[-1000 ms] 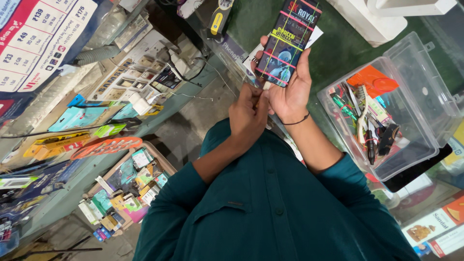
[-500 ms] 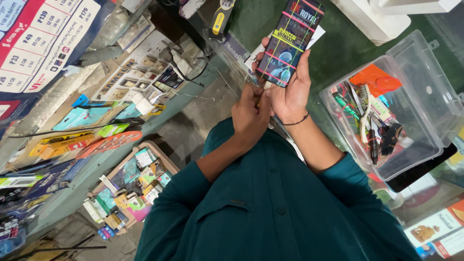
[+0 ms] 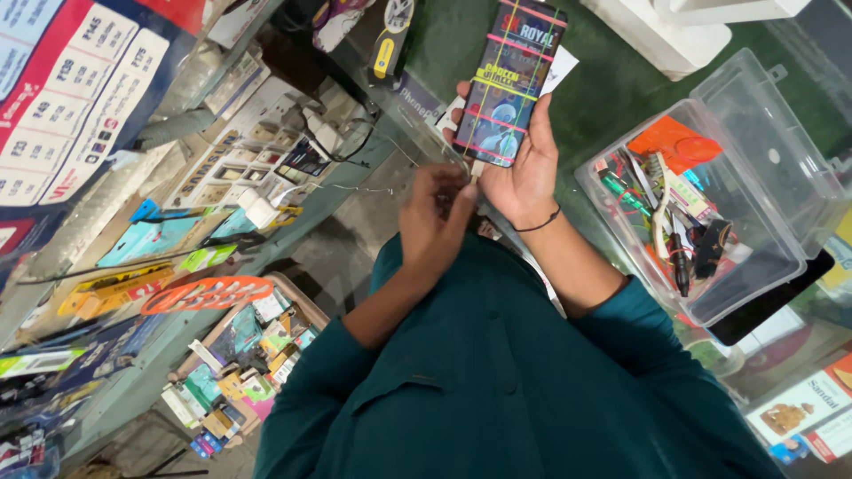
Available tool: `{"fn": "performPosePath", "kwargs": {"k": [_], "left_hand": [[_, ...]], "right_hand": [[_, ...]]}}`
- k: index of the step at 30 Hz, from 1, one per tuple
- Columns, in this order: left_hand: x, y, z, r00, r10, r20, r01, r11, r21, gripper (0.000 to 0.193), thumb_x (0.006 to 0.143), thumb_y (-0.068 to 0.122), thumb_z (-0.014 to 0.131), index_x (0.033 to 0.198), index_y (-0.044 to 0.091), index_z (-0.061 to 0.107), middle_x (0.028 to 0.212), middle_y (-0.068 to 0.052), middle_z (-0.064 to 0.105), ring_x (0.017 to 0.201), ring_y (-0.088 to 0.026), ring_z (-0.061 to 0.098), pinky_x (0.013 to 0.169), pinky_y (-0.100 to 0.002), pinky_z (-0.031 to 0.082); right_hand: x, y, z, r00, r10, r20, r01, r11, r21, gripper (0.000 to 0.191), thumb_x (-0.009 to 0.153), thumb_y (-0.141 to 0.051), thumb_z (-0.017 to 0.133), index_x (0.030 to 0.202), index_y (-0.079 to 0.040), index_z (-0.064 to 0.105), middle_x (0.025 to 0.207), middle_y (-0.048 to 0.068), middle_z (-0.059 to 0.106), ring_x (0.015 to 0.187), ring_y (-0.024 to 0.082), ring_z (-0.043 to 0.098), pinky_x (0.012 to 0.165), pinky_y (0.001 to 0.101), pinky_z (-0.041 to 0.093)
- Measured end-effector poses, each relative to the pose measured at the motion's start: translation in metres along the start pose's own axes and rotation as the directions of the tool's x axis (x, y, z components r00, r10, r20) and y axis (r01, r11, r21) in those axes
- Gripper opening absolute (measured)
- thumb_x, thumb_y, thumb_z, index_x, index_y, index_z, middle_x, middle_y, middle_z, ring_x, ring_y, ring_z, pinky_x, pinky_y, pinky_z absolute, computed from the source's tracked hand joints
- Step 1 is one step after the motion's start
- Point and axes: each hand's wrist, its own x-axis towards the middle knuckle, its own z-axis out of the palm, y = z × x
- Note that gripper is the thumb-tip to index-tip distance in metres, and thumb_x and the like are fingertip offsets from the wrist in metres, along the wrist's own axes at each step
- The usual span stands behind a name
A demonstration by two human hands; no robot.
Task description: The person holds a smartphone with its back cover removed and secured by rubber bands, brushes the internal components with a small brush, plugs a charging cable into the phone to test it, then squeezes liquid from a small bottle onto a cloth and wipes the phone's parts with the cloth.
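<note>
The right hand [image 3: 525, 168] is closed around the lower part of a flat dark package [image 3: 508, 82] with colourful print and thin rubber bands across it, and holds it up over the green counter [image 3: 612, 84]. The left hand [image 3: 432, 217] is just beside it, with the fingers bent and pinching at the bottom edge of the package; I cannot tell what is between the fingertips. Near the right edge of the counter lies an open clear plastic box [image 3: 754, 151] full of small tools and cables. At the far edge stands a white block [image 3: 661, 31]. On the left, below the counter, are glass shelves [image 3: 222, 177] with small packaged goods, and a printed poster [image 3: 62, 98] hangs in the left corner.
</note>
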Motion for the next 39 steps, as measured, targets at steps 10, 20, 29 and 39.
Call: {"fn": "performPosePath", "kwargs": {"k": [10,20,29,39], "left_hand": [[0.013,-0.02,-0.03,1.0,0.011,0.007,-0.011,0.999,-0.037,0.025,0.1,0.016,0.068,0.119,0.002,0.06,0.102,-0.01,0.074,0.09,-0.015,0.071,0.078,-0.028,0.057],[0.04,-0.025,-0.032,0.995,0.058,0.08,-0.054,0.998,-0.041,0.022,0.099,0.009,0.069,0.117,0.002,0.06,0.103,-0.01,0.074,0.089,-0.015,0.071,0.078,-0.028,0.058],[0.071,-0.04,-0.028,0.992,0.034,0.118,-0.024,0.996,-0.086,0.018,0.102,0.009,0.065,0.117,0.002,0.06,0.1,-0.009,0.073,0.089,-0.013,0.071,0.081,-0.027,0.057],[0.094,-0.065,-0.018,0.985,0.071,0.158,-0.021,0.955,-0.296,0.007,0.111,0.006,0.051,0.107,0.0,0.054,0.106,-0.007,0.069,0.082,-0.007,0.057,0.07,-0.022,0.048]], "right_hand": [[0.011,-0.008,-0.009,0.997,0.074,0.036,-0.074,0.997,-0.006,0.077,0.11,-0.06,0.03,0.158,0.0,0.041,0.153,0.022,0.054,0.13,0.036,0.063,0.115,0.056,0.049],[0.023,-0.013,-0.009,0.996,0.081,0.034,-0.08,0.997,-0.016,0.077,0.112,-0.059,0.028,0.16,0.0,0.04,0.153,0.022,0.054,0.128,0.036,0.063,0.114,0.0557,0.049],[0.03,-0.018,-0.008,0.995,0.102,0.008,-0.101,0.991,-0.085,0.077,0.111,-0.06,0.026,0.161,-0.002,0.037,0.152,0.025,0.053,0.128,0.036,0.061,0.112,0.0535,0.048],[0.042,-0.017,-0.018,0.995,0.096,0.009,-0.094,0.988,-0.122,0.08,0.11,-0.061,0.022,0.16,-0.001,0.036,0.151,0.025,0.052,0.13,0.036,0.06,0.112,0.0578,0.049]]}}
